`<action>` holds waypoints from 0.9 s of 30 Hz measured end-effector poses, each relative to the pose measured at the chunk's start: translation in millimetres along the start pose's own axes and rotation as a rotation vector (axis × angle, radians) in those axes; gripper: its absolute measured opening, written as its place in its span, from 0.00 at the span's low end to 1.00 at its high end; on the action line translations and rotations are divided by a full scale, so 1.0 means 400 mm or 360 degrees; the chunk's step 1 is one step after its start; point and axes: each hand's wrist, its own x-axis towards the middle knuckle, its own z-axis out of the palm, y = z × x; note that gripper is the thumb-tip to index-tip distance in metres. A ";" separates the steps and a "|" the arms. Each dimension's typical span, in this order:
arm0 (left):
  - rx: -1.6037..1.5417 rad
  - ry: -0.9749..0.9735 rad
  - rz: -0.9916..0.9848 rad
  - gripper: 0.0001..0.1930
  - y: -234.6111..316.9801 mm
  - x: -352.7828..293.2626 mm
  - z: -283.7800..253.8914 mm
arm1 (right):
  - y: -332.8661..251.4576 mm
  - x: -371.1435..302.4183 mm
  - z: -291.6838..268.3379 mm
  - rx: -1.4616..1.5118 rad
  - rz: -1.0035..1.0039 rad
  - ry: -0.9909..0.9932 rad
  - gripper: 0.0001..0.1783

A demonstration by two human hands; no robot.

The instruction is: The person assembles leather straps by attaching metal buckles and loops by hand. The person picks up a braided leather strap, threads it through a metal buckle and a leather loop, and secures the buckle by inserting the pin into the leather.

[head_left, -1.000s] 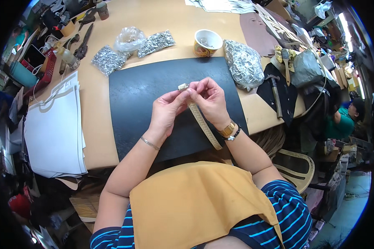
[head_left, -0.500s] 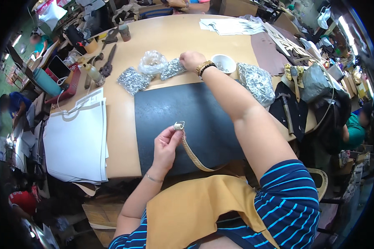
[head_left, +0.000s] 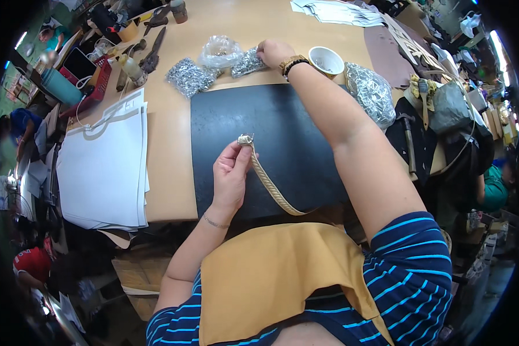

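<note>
While left fingers (head_left: 243,158) pinch a strap (head_left: 264,178), right fingers (head_left: 264,51), grip unclear, are at a bag (head_left: 247,63) of metal bits (head_left: 243,67), near a cup (head_left: 331,55).

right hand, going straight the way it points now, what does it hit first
The right hand would probably meet the clear plastic packet of small silver metal pieces first; whether they already touch is unclear.

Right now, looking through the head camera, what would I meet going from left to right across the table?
White sheets → small bag of metal pieces → left hand pinching a beige strap → right hand at a silvery packet → white cup → large bag of metal pieces → hammer → brush.
</note>
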 end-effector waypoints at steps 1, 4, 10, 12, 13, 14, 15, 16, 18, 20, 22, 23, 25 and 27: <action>-0.0002 0.0015 0.0001 0.08 0.003 -0.002 -0.001 | -0.020 -0.010 -0.015 0.0119 -0.0034 0.0055 0.13; -0.0033 -0.0062 -0.0010 0.08 0.006 0.008 0.031 | 0.035 -0.034 -0.053 0.0519 0.0091 0.0304 0.14; -0.0060 -0.0105 -0.0017 0.07 0.015 0.003 0.000 | -0.003 -0.276 -0.152 0.2179 0.0276 -0.0124 0.16; 0.0552 -0.0225 0.0275 0.07 0.029 -0.012 0.006 | -0.002 -0.393 -0.184 0.2204 0.0396 -0.0262 0.16; 0.0548 -0.0240 0.0277 0.07 0.037 -0.008 0.011 | 0.007 -0.447 -0.191 0.2233 0.0437 -0.0311 0.15; 0.0901 -0.0400 0.0607 0.08 0.049 -0.005 0.015 | 0.012 -0.494 -0.194 0.2268 0.0475 -0.0366 0.15; 0.1257 -0.0547 0.0938 0.10 0.058 -0.006 0.014 | 0.003 -0.533 -0.193 0.2269 0.0471 -0.0368 0.15; 0.1259 -0.0544 0.0940 0.10 0.063 -0.009 0.015 | -0.007 -0.570 -0.193 0.2184 0.0466 -0.0374 0.13; 0.1626 -0.0702 0.1144 0.14 0.069 -0.017 0.015 | -0.007 -0.623 -0.187 0.2109 0.0463 -0.0375 0.13; 0.1691 -0.0743 0.1256 0.15 0.054 -0.011 0.013 | 0.010 -0.662 -0.169 0.1163 0.0058 -0.0206 0.12; 0.1703 -0.0735 0.1230 0.14 0.048 -0.016 0.023 | 0.013 -0.687 -0.157 0.1189 0.0082 -0.0163 0.12; 0.1705 -0.0743 0.1224 0.14 0.045 -0.019 0.025 | 0.003 -0.694 -0.158 0.1265 0.0124 -0.0082 0.10; 0.1668 -0.0657 0.1334 0.11 0.041 -0.023 0.029 | -0.020 -0.699 -0.169 0.1345 0.0177 0.0005 0.09; 0.1668 -0.0701 0.1372 0.11 0.038 -0.025 0.021 | -0.052 -0.709 -0.187 0.1424 0.0112 0.0110 0.06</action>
